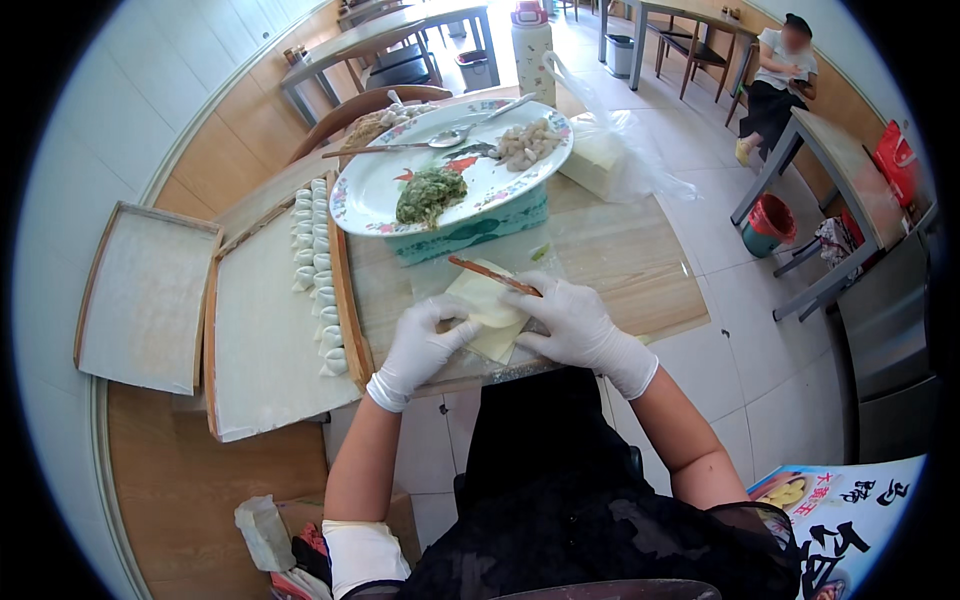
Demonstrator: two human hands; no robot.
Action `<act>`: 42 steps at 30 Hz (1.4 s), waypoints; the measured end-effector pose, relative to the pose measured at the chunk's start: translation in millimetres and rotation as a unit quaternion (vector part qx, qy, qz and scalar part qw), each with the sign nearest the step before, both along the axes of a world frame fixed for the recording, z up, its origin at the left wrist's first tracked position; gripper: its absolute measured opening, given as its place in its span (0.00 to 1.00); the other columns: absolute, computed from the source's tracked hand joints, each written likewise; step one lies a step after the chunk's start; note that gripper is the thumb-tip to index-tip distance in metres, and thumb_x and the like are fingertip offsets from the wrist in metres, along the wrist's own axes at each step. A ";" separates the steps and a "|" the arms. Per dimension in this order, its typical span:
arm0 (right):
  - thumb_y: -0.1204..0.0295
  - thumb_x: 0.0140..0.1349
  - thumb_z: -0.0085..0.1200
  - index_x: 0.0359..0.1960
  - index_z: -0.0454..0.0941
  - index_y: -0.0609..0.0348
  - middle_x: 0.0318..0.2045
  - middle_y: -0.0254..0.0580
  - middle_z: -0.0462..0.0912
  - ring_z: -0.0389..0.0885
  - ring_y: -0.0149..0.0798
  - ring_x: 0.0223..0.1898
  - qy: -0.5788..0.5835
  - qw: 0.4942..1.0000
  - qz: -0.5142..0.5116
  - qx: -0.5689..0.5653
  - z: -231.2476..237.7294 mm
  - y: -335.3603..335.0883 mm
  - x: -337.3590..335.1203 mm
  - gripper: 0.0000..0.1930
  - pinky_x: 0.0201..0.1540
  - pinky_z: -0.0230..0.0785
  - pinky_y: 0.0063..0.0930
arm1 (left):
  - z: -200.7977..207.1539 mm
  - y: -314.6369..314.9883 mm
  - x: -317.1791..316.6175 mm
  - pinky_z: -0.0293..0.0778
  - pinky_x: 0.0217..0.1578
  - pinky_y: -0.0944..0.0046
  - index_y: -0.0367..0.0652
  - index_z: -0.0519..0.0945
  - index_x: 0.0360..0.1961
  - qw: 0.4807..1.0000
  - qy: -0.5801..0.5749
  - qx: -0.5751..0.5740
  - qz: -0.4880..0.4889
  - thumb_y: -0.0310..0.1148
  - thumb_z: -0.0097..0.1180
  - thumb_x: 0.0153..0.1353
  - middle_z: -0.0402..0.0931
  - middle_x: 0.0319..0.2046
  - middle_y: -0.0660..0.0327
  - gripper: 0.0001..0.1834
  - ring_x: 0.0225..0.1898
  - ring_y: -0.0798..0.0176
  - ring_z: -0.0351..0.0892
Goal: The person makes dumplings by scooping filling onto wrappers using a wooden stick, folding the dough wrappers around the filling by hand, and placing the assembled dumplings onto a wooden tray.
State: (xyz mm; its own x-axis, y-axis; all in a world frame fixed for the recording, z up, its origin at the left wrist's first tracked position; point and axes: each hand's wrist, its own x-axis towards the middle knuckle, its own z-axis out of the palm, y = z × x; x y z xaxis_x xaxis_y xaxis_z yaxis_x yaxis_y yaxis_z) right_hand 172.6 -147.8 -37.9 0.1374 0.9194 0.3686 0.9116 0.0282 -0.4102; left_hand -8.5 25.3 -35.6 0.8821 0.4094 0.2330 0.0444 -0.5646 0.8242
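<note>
One gloved left hand (425, 345) pinches the left side of a pale wrapper (484, 302) near the table's (640, 245) near edge; the right hand (577, 322) grips a wooden stick (488, 272) with its thumb at the wrapper's right side — probably so the tool needn't be put down. Whether one sheet or several lie there is hard to tell. Just beyond, the plate (365, 188) sits raised on a green box (490, 228), likely keeping the green filling (432, 196) within reach; left, the tray (268, 335) holds folded dumplings (322, 262) in tight rows, perhaps to save room.

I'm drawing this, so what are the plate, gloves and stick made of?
Plate: probably glazed ceramic, maybe melamine; it's white and shiny. Gloves: likely thin, matte rubber; they cling and wrinkle. Stick: perhaps wood or bamboo; it's reddish-brown.
</note>
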 end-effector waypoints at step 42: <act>0.63 0.57 0.61 0.45 0.84 0.44 0.31 0.40 0.81 0.82 0.46 0.31 -0.037 0.988 -0.110 0.098 -3.2 32.3 5.3 0.14 0.33 0.75 0.42 | 23.6 -9.9 13.0 0.74 0.49 0.50 0.40 0.83 0.42 0.938 -0.015 0.296 0.177 0.32 0.69 0.51 0.81 0.41 0.55 0.16 0.44 0.47 0.79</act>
State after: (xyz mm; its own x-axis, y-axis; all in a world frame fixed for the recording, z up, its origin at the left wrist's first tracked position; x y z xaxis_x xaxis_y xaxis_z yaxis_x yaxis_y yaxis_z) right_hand 178.0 -115.5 -41.1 0.2924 0.7797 0.5537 0.9319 -0.1024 -0.3480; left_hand 4.5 15.4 -12.0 0.7046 0.4664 0.5348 0.2975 -0.8784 0.3742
